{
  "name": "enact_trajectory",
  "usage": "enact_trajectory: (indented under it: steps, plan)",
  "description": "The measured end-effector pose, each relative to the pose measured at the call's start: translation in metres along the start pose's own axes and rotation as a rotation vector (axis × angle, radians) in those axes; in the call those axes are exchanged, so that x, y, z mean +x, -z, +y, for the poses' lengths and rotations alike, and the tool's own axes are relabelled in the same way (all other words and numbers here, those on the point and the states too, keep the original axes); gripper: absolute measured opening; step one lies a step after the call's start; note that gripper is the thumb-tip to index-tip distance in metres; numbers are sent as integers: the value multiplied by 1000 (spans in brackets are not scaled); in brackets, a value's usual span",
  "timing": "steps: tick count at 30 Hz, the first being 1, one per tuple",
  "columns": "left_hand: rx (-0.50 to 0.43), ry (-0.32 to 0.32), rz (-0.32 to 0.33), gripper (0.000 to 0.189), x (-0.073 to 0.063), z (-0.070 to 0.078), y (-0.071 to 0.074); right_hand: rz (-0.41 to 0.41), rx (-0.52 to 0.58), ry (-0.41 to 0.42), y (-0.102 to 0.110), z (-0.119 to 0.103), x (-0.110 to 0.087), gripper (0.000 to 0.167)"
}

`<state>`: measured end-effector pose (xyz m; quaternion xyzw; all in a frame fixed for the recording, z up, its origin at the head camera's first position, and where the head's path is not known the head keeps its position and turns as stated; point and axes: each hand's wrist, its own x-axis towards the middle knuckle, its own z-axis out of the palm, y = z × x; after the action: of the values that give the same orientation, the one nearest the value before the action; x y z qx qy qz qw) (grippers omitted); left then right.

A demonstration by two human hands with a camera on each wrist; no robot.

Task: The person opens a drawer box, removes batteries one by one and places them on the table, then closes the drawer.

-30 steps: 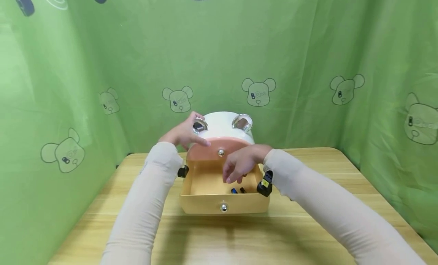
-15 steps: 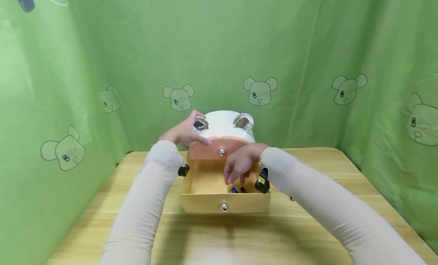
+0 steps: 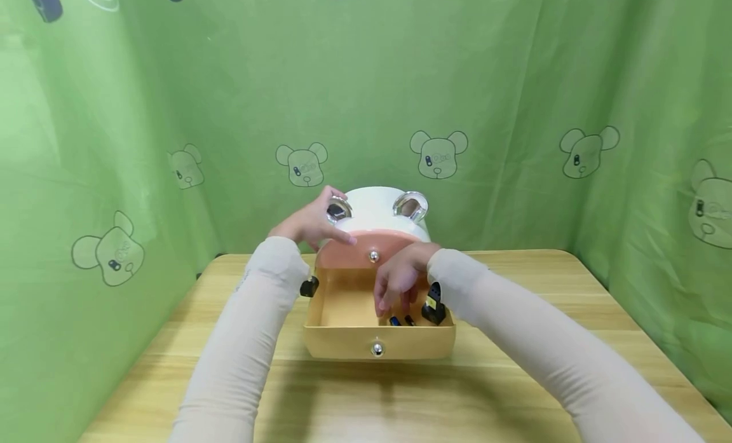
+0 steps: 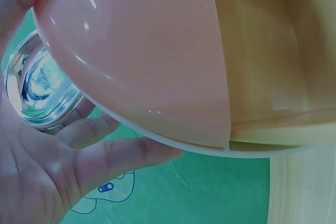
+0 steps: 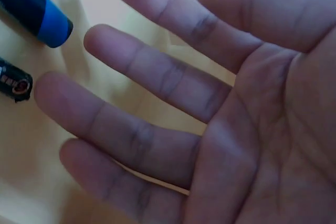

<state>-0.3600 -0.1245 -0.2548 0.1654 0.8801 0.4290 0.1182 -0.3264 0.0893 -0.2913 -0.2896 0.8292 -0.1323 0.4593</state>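
Note:
In the head view, a small white drawer box (image 3: 374,208) with silver ear-shaped loops has a pink upper drawer front (image 3: 354,252). Its yellow lower drawer (image 3: 337,342) is pulled out. My left hand (image 3: 309,224) grips the box's left side by an ear loop (image 4: 44,80), thumb against the pink front and the other fingers along the edge. My right hand (image 3: 400,278) reaches down into the drawer, fingers apart with nothing between them. Right by its fingertips lie two small dark cylinders that look like batteries, one with a blue end (image 5: 55,23), the other black (image 5: 14,82).
The box stands toward the back of a wooden table (image 3: 320,398). Green curtains (image 3: 366,81) with bear drawings surround the table at the back and sides. Silver knobs sit on the pink front and on the lower drawer (image 3: 377,349).
My right hand has sunk a little lower and nearer the drawer's front, its fingertips closer to the cylinders. My left hand has kept its hold on the box.

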Motion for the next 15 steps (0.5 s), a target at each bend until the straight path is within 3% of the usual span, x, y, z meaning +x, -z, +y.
enact_trajectory:
  steps: [6, 15]
  plan:
    - [-3, -5, -4, 97, 0, 2, 0, -51, 88, -12, -3, 1, 2, 20]
    - [-22, 6, -3, 98, 0, 0, 1, -66, 51, -5, -5, 3, 9, 20]
